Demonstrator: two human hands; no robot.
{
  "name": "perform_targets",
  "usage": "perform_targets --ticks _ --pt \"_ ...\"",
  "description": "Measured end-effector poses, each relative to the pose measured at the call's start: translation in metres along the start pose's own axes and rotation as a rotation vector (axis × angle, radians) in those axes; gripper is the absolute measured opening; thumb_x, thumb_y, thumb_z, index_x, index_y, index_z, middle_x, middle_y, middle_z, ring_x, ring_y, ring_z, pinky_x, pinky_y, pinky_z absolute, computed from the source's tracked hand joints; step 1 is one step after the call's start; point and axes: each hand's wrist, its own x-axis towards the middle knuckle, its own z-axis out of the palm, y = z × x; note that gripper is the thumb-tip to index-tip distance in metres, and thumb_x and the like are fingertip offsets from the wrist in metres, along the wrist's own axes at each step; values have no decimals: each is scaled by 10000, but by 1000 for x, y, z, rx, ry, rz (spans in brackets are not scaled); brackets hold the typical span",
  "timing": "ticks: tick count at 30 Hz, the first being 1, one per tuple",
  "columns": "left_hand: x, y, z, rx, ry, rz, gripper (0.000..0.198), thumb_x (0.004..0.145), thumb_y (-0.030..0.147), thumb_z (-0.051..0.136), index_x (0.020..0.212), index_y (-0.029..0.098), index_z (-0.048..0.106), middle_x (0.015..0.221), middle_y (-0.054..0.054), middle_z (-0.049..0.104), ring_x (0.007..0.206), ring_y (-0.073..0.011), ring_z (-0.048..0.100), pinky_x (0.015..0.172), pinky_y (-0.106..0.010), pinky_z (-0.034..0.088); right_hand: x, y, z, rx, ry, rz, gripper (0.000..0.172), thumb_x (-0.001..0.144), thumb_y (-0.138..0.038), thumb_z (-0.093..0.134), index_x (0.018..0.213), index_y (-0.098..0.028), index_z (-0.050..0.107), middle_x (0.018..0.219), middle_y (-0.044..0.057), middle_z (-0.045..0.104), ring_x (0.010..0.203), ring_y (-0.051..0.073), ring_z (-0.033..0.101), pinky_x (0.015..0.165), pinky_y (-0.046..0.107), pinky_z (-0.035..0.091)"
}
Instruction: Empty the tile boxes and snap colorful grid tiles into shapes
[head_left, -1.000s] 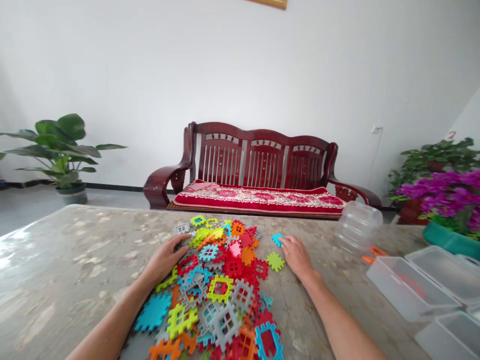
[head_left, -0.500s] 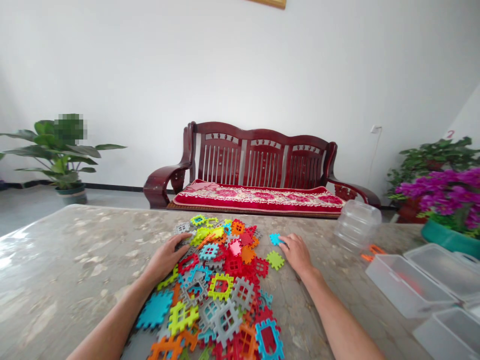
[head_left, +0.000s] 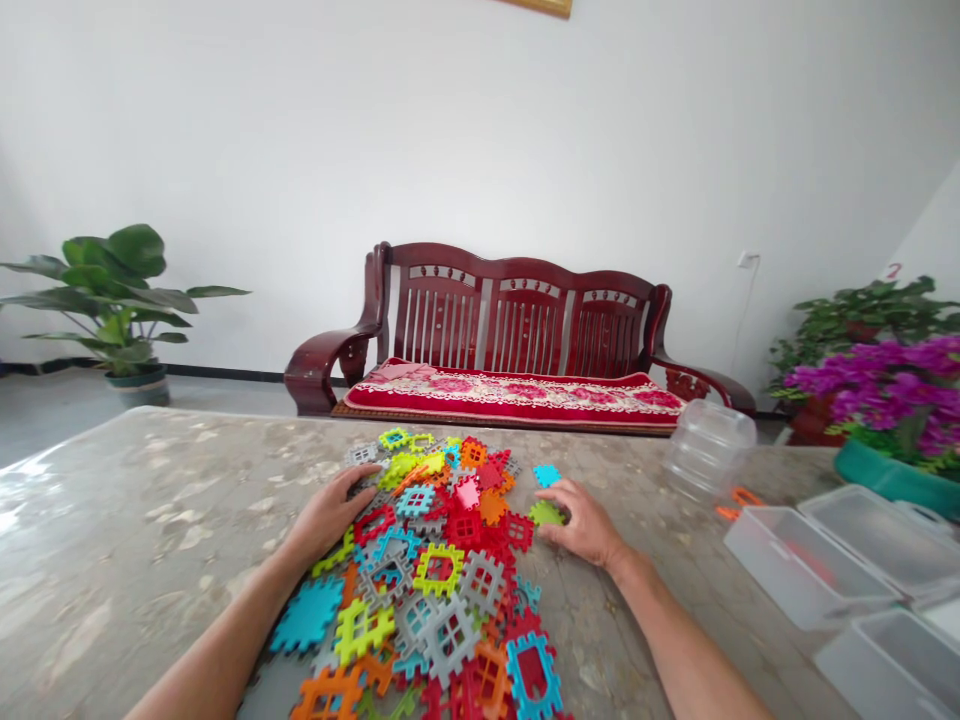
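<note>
A heap of colourful plastic interlocking tiles [head_left: 439, 570] with notched edges, some with window-like openings, spreads over the middle of the table. My left hand [head_left: 330, 512] rests against the heap's upper left side, fingers stretched out and holding nothing. To the right of the heap, my right hand [head_left: 586, 524] has its thumb and fingers around a lime-green interlocking tile [head_left: 543, 513], which lies partly under the fingers. Just beyond those fingertips a small blue interlocking tile [head_left: 547, 475] lies on the table. A larger blue tile [head_left: 307, 612] sits near my left forearm.
On the right stand open clear plastic boxes [head_left: 802, 570], a clear rounded container [head_left: 711, 447] and orange pieces [head_left: 739, 503]. Purple flowers in a teal pot [head_left: 900, 470] are behind them. A wooden bench [head_left: 525, 310] is beyond the patterned table [head_left: 187, 500].
My right hand has let go of the small blue tile, moved a little nearer to me and closed around the lime-green tile. My left hand has stayed about where it was.
</note>
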Motion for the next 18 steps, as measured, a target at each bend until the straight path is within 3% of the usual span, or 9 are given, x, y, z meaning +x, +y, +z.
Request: perform_targets --ticks 5,10,14,18 --pt "-1 2 -1 -9 -8 1 575 765 585 551 1176 204 679 1236 -86 701 1170 -298 620 1088 -442 428 -2 -2 -6 -68 -36 -28 368 707 -250 725 1075 -239 723 1110 70 678 1078 246 593 971 364 446" --pt "-1 2 -1 -18 10 14 578 758 611 566 1163 216 686 1226 -80 707 1166 -302 625 1083 -443 435 -5 29 -12 -83 85 -40 306 680 -114 621 945 -234 716 1069 45 713 1028 222 616 970 364 444" --pt "-1 4 -2 -13 -8 -9 607 746 617 561 1164 195 682 1239 -96 699 1184 -312 614 1092 -454 424 -5 48 -16 -166 201 66 317 678 -69 566 905 -227 720 1112 52 707 1051 223 607 980 365 437" --pt "-2 6 -3 -8 -19 -20 616 751 605 547 1183 183 669 1253 -106 689 1190 -313 608 1098 -465 414 -4 49 -18 -317 301 203 329 721 -73 550 951 -223 732 1129 60 679 1081 232 574 978 345 429"
